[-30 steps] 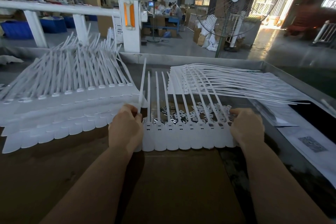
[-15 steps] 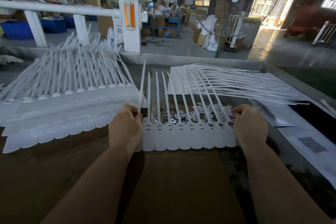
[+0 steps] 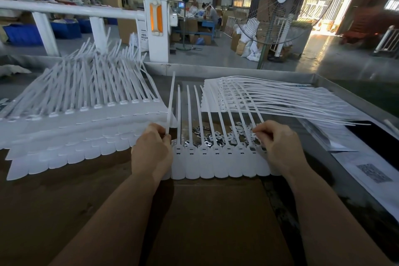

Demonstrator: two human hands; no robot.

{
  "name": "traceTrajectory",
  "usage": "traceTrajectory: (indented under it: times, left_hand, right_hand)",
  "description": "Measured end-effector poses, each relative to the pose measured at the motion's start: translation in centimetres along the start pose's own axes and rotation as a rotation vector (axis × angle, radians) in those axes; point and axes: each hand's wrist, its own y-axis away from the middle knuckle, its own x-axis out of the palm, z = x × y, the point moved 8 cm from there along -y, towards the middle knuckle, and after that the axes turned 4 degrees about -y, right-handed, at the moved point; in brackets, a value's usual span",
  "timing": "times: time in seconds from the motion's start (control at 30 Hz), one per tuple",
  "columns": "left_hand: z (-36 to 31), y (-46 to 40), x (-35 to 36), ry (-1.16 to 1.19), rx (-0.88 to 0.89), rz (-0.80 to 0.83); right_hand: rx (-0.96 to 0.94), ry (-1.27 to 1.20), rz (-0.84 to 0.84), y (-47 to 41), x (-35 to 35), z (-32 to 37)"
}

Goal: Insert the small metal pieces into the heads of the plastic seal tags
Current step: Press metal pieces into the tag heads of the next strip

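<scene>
White post label (partly hidden) reads "ABS RESIN"; paper print unreadable.

Matt white plastic seal tags

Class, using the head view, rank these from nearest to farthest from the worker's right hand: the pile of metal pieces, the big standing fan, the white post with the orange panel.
From the right hand:
1. Pile of metal pieces, just to its left on the table.
2. White post, beyond the table, left.
3. Standing fan, farther back, right.
</scene>
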Motion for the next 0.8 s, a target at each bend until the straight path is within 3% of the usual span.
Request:
traceTrajectory:
  times: [0.4,0.8]
  left_hand:
    - [0.0,0.0,0.1,-0.001,-0.001,0.003]
    - [0.1,-0.1,0.0,-0.006,-0.005,0.017]
  right_hand:
    - [0.096,-0.017,-0.14,-0.1,-1.3,-1.0]
    - [0.101,-0.129,0.074,-0.8,-0.1,0.3]
